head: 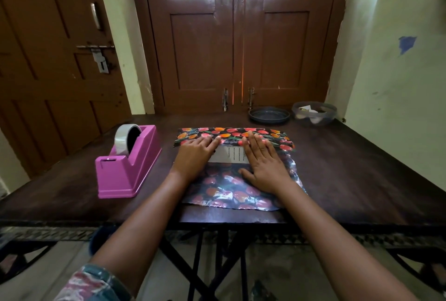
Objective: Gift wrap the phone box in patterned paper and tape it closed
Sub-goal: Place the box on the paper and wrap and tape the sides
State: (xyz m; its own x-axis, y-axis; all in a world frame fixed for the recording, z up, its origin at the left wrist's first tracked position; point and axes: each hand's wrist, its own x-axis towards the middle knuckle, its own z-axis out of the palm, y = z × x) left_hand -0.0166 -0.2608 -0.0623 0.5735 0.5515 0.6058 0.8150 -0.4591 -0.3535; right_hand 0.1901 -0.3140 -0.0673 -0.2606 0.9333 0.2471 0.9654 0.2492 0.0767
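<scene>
near the left edge of the dark wooden table (pixel 350 168) a pink plastic tape dispenser (pixel 128 163) with a clear roll stands apart from both hands, so i judge nothing is taped yet. the left hand (pixel 195 153) and right hand (pixel 263 165) lie flat, fingers straight, gripping nothing, pressing the far flap of glossy black fruit-patterned paper (pixel 231 189) onto the white rectangular phone box (pixel 230 154), mid-table under and between them. the wrap looks early: box top bare, near flap flat, ends unfolded.
</scene>
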